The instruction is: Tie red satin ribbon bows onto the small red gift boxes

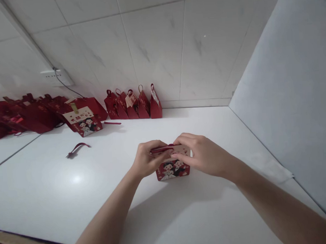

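A small red gift box (173,170) with a cartoon couple on its front and a cream top flap stands upright on the white table. My left hand (151,158) pinches its top left edge, where a dark red strap (161,150) lies along the flap. On the other side, my right hand (199,154) grips the top right of the box, thumb on the front of the flap and fingers behind. Both thumbs are close together near the middle of the top edge.
Several red boxes (144,106) line up against the tiled wall, with more piled at the left beside a cartoon-front box (87,123). Loose straps (80,146) lie on the white table (107,199). A pale panel (293,92) bounds the right side.
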The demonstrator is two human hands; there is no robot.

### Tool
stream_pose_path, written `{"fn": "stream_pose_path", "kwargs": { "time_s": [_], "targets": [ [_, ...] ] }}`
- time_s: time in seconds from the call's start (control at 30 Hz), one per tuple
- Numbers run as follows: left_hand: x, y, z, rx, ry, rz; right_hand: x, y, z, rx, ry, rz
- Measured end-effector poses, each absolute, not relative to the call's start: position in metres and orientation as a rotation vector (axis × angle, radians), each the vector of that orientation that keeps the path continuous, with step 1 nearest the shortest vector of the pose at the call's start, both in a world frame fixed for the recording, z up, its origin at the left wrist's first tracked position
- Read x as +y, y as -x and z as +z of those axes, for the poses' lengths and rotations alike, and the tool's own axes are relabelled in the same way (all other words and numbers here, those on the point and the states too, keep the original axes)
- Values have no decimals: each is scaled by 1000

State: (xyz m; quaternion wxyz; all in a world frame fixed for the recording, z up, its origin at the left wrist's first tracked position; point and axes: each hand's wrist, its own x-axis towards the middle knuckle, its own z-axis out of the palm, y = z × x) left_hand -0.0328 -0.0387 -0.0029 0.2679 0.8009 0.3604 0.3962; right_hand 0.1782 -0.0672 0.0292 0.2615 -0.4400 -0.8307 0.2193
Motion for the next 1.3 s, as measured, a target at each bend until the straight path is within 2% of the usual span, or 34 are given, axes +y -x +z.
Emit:
{"fn": "stream_pose_path", "kwargs": {
  "time_s": [0.3, 0.63, 0.83, 1.0, 1.2, 1.3],
  "targets": [
    [-39, 34, -4, 909, -2274, 1067, -59, -176, 24, -2097, 1135, 725],
    [-34, 37, -6, 943, -2145, 994, -51, -177, 17, -2143, 978, 721],
    [-24, 36, -19, 875, -1880, 1028, -47, -187, 20, -2116, 1058, 871],
    [-22, 29, -32, 808, -1802, 1006, -55, -180, 20, -2028, 972, 679],
    [-37, 15, -39, 840, -1913, 1001, -68, -160, 10, -2195, 895, 156],
    [-43, 11, -37, 853, -1932, 950, -71, -161, 14, -2066, 960, 319]
  ]
}}
